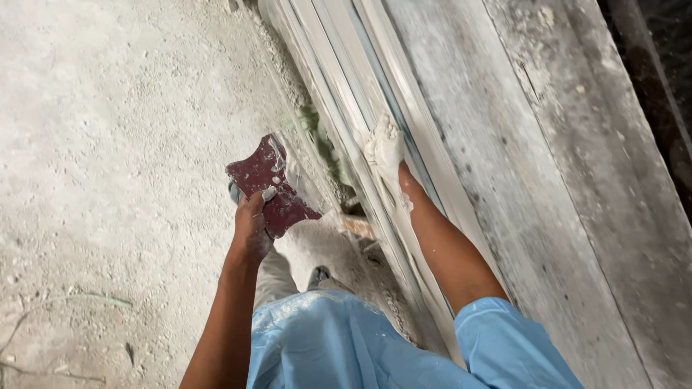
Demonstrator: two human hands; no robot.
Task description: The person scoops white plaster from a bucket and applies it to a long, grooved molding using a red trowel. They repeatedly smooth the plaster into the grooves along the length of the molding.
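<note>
We see the left hand (251,229) held out over the rough concrete floor (108,158), its fingers (254,205) clenched on the lower edge of a dark red plastic scraper (268,184). The scraper is a flat, flared card with curved sides, smeared here and there with pale putty, and it is tilted up away from the wrist, clear of the floor.

The right hand (383,150) is thickly coated in white putty and pressed flat against the white window frame (360,86) (a run of parallel pale rails slanting across the view). Whether its fingers are curled on a lump of putty or simply spread on the rail, we cannot tell, since the coating hides them.

To the right of the frame runs a grey cement wall (548,158), mottled and streaked. Between the two forearms lies a light blue shirt (339,346), dusted with white near its upper edge.
</note>
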